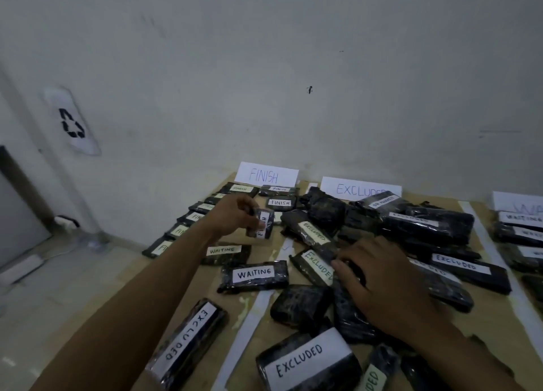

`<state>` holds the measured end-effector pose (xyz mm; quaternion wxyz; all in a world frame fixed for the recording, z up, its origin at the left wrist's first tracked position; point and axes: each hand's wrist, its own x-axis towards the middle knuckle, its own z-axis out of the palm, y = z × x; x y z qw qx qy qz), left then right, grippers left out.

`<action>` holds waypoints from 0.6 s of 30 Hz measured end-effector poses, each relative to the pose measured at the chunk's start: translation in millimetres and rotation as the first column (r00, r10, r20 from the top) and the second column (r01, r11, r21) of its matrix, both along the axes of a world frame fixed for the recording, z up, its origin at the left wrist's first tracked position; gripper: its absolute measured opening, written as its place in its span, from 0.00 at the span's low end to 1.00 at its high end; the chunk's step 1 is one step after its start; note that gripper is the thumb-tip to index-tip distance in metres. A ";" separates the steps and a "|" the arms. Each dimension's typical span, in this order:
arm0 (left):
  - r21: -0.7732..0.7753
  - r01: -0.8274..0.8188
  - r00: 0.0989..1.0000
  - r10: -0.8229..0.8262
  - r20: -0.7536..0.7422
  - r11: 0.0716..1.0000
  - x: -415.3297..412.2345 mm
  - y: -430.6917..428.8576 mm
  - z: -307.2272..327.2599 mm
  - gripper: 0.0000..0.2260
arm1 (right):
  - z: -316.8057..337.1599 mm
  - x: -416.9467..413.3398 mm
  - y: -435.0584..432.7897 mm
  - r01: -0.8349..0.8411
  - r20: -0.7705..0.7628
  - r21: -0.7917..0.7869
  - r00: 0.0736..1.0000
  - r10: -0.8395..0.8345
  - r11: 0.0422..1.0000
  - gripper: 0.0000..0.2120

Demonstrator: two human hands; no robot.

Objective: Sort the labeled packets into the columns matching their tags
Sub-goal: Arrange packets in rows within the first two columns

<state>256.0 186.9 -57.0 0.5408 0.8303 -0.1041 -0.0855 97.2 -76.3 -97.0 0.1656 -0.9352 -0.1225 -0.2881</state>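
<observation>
Near edge: large EXCLUDED packet (308, 361). A second EXCLUDED packet (188, 340) lies left of the white paper strip (249, 323).
Middle: WAITING packet (254, 276), with another WAITING packet (224, 252) just behind it.
Right hand (379, 279): laid on the heap of dark packets (426, 226), fingers bent over one; gripping or merely resting, cannot tell.
Left hand (232, 214): raised above the board, fingers clenched round a small packet (264, 227), its tag turned sideways and seemingly reading FINISH.
Far left: row of FINISH packets (179, 229).
At the wall: FINISH sign (267, 176) and EXCLUDED sign (360, 189).
</observation>
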 end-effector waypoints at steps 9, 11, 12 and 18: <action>0.254 0.135 0.985 -0.157 0.069 0.958 15.5 -15.9 -18.1 0.19 | -8.9 0.3 -8.2 0.058 0.005 -0.181 0.998 -0.058 0.982 0.16; 0.246 0.112 0.983 -0.143 0.111 0.963 15.5 -15.9 -24.1 0.15 | -8.7 1.0 -7.7 0.063 0.012 -0.182 0.998 -0.062 0.981 0.16; 0.254 0.088 0.983 -0.126 0.137 0.963 15.0 -14.9 -26.5 0.13 | -9.0 1.1 -7.2 0.065 0.017 -0.184 0.998 -0.062 0.981 0.15; 0.146 -0.068 0.978 0.037 0.203 0.987 6.1 -8.8 -36.5 0.09 | -9.7 -0.9 -6.4 0.066 0.023 -0.192 0.998 -0.063 0.979 0.15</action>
